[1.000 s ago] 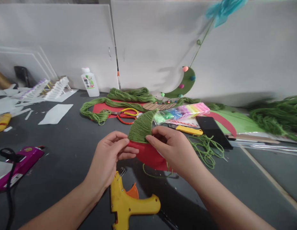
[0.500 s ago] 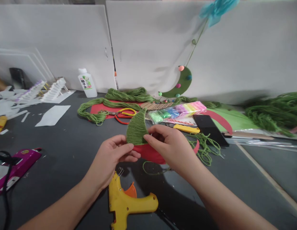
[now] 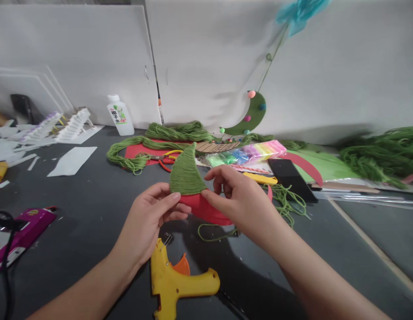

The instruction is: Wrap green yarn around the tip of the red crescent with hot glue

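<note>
- Held up over the dark table (image 3: 93, 200), just beyond a yellow glue gun (image 3: 191, 285), a crescent (image 3: 187, 174) stands with its green tip upward between a crafter's 2 hands.
- The left hand (image 3: 155, 208) pinches the outer edge between thumb and fingers where green meets red, a grip that seems meant to steady the piece and keep the last turns in place.
- The right hand (image 3: 233, 195) sets its thumb at the inner edge, index finger lifted and bent; whether it grasps yarn or the crescent, the view cannot tell.
- Close, nearly level rows of green yarn cover the upper part; below lies smooth, bare red, curving behind the right hand. A red tip past the wrist appears to be its other end.
- A thin yarn loop (image 3: 211, 240) shows beneath the red part.
- The glue gun lies between the forearms, probably for easy reach, while scissors (image 3: 155, 157) and a yarn skein (image 3: 180, 132) sit farther back, perhaps to leave working room.
- Behind, a 2nd crescent (image 3: 257, 116) hangs with 5 pompoms in view.
</note>
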`<state>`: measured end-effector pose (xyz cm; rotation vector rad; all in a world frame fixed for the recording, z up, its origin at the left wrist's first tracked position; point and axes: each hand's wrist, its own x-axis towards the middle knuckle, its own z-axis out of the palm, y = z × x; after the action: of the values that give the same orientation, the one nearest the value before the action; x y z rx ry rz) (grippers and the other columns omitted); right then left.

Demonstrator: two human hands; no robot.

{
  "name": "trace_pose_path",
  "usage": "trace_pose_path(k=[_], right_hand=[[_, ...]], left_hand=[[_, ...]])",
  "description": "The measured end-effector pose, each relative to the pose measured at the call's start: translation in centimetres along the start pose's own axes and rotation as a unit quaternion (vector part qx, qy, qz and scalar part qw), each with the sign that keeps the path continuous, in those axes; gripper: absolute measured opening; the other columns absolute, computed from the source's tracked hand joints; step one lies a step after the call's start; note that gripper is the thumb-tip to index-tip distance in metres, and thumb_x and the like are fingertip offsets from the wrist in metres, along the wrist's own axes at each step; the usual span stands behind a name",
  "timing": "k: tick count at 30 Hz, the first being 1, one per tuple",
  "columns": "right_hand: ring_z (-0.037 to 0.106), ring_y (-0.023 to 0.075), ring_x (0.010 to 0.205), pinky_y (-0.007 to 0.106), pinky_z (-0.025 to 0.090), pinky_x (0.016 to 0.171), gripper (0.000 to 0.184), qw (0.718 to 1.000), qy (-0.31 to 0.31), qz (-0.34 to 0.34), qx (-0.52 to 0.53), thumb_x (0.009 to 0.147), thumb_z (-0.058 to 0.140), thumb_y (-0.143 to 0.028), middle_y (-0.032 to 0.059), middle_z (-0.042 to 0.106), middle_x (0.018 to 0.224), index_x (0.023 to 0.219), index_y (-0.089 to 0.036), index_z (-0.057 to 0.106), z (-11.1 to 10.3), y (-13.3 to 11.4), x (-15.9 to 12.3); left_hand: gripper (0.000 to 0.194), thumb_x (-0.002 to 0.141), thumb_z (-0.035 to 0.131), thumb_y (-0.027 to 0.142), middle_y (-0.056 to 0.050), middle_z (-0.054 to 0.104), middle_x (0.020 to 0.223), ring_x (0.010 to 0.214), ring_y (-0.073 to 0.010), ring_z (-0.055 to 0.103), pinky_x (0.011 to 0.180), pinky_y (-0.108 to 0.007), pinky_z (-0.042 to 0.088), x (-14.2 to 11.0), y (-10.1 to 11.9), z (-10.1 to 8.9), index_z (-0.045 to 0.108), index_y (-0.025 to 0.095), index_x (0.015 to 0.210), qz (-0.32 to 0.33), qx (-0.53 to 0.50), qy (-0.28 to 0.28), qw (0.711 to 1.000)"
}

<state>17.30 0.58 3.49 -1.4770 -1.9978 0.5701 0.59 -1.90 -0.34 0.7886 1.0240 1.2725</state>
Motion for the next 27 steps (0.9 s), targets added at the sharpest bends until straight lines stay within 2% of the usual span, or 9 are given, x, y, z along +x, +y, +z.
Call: trace_pose_path(k=[5, 8, 12, 20, 23, 27], right_hand=[[0.043, 0.0105, 0.053, 0.023, 0.032, 0.050, 0.007, 1.000, -0.014, 0.002, 0.020, 0.073, 0.058, -0.025, -0.0040, 0.048, 0.058, 0.072, -0.019, 0.061, -0.41, -0.08, 0.07], [0.041, 0.0098, 0.051, 0.023, 0.030, 0.049, 0.008, 1.000, -0.015, 0.006, 0.022, 0.072, 0.057, -0.022, -0.0043, 0.046, 0.055, 0.064, -0.019, 0.058, -0.46, -0.25, 0.03], [0.040, 0.0095, 0.051, 0.022, 0.030, 0.048, 0.008, 1.000, -0.025, 0.011, 0.007, 0.071, 0.058, -0.021, -0.0046, 0.045, 0.054, 0.064, -0.019, 0.058, -0.29, -0.37, 0.00], [0.040, 0.0094, 0.051, 0.022, 0.029, 0.048, 0.010, 0.999, -0.034, 0.013, -0.013, 0.071, 0.058, -0.023, -0.0049, 0.045, 0.054, 0.063, -0.018, 0.056, 0.20, -0.40, -0.09], [0.040, 0.0093, 0.051, 0.022, 0.028, 0.047, 0.009, 0.999, -0.031, 0.012, -0.007, 0.071, 0.057, -0.023, -0.0051, 0.046, 0.054, 0.063, -0.019, 0.056, 0.15, -0.21, 0.02], [0.038, 0.0093, 0.051, 0.022, 0.028, 0.048, 0.011, 0.999, -0.028, 0.016, 0.009, 0.070, 0.057, -0.023, -0.0053, 0.044, 0.054, 0.061, -0.019, 0.054, -0.23, 0.10, 0.25]], left_hand=[[0.007, 0.073, 0.068, 0.019, 0.002, 0.066, 0.068, 0.060, -0.0105, 0.065, 0.057, -0.018, 0.054, -0.33, 0.10, 0.13, 0.064, 0.016, 0.079, 0.018, 0.017, -0.010, 1.000], [0.011, 0.073, 0.069, 0.019, 0.001, 0.066, 0.072, 0.062, -0.0111, 0.065, 0.059, -0.020, 0.054, -0.29, 0.07, 0.07, 0.065, 0.017, 0.082, 0.014, 0.036, -0.020, 0.999], [0.014, 0.073, 0.069, 0.019, 0.001, 0.065, 0.071, 0.060, -0.0088, 0.061, 0.058, -0.019, 0.052, -0.16, -0.08, -0.04, 0.067, 0.016, 0.087, -0.007, 0.070, -0.038, 0.997], [0.009, 0.076, 0.066, 0.020, 0.004, 0.060, 0.061, 0.050, -0.0045, 0.052, 0.048, -0.014, 0.043, 0.08, -0.28, -0.01, 0.066, 0.016, 0.084, -0.010, 0.062, -0.038, 0.997], [0.011, 0.075, 0.066, 0.018, 0.003, 0.062, 0.064, 0.053, -0.0059, 0.056, 0.052, -0.015, 0.046, 0.06, -0.18, 0.04, 0.065, 0.015, 0.086, -0.006, 0.052, -0.041, 0.998], [0.007, 0.073, 0.065, 0.012, 0.000, 0.067, 0.063, 0.058, -0.0081, 0.061, 0.058, -0.016, 0.050, 0.04, -0.05, 0.06, 0.063, 0.014, 0.080, -0.031, 0.023, -0.036, 0.999]])
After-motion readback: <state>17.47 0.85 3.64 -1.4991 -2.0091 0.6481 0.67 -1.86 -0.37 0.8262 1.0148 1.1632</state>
